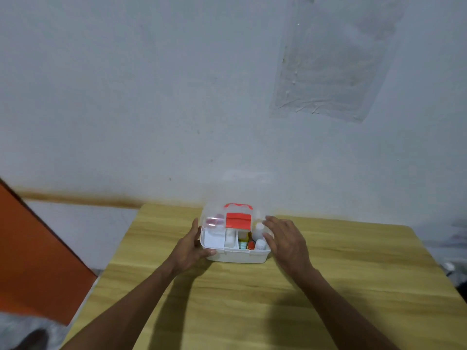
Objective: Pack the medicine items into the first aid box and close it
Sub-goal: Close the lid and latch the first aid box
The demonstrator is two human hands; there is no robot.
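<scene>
A white first aid box sits at the middle of the wooden table. Its clear lid, with a red latch and handle, tilts half-lowered over the box. Inside I see white packets, a white bottle, a red-capped item and a teal item. My left hand grips the box's left side, thumb on the front corner. My right hand lies over the right edge of the lid with fingers fairly straight.
The table stands against a pale wall with a taped plastic sheet high on the right. An orange panel stands to the left of the table. Bare wood stretches in front of and beside the box.
</scene>
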